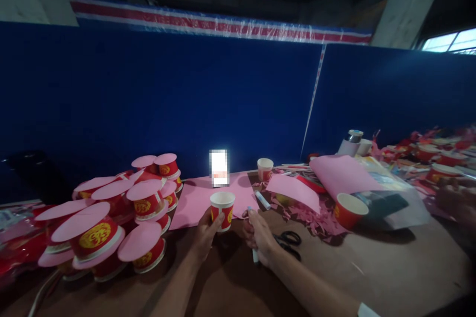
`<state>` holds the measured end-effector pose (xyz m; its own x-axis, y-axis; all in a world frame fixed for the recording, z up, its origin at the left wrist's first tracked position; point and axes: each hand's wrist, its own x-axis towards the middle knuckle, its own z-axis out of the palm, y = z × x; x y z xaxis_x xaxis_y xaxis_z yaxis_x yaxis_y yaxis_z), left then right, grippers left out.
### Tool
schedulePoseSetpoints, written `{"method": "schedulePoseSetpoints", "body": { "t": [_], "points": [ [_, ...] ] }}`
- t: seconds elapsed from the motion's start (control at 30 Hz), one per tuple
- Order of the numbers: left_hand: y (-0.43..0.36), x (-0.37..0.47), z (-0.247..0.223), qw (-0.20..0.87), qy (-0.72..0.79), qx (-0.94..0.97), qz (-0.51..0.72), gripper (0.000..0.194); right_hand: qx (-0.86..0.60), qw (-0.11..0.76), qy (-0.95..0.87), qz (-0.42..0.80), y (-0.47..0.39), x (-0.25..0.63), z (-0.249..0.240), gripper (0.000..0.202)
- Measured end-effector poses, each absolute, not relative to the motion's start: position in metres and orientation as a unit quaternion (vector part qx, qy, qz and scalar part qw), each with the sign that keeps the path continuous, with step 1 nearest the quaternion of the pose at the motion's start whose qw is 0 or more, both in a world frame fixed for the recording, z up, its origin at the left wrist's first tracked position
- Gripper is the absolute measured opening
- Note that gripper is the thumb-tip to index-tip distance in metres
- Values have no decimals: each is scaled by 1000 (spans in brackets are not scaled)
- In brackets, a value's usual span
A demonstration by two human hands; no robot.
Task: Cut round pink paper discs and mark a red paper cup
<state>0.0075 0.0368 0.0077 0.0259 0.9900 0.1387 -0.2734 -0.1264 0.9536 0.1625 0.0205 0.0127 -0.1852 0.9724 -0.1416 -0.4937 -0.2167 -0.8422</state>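
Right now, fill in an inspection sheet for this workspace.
Surface: brown tabletop, partly covered by a flat pink sheet.
Job's things: red-and-white cup, upright; slim white tube.
Clutter: black-handled scissors, pink shreds, disc-topped red cups piled at left.
Hands: left hand grips the cup; right hand grips the tube.
Cables: none certain; pale strand at lower left, kind unclear.
Surroundings: blue partition behind; another person's hand at far right, blurred.
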Motion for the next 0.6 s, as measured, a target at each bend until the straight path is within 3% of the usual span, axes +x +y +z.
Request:
{"method": "schedulePoseSetpoints", "body": {
  "t": [0.17,0.33,0.5,0.6],
  "points": [
    [40,3,13,464,463,503,564,42,-334,579,-303,679,25,170,14,32],
    [42,0,8,331,544,533,556,43,-321,568,-306,694,26,169,10,31],
    [40,5,3,272,584,561,520,43,-319,548,-334,697,22,165,7,33],
    [37,6,6,269,581,555,531,55,-329,521,-362,700,19,167,7,34]
  ]
}}
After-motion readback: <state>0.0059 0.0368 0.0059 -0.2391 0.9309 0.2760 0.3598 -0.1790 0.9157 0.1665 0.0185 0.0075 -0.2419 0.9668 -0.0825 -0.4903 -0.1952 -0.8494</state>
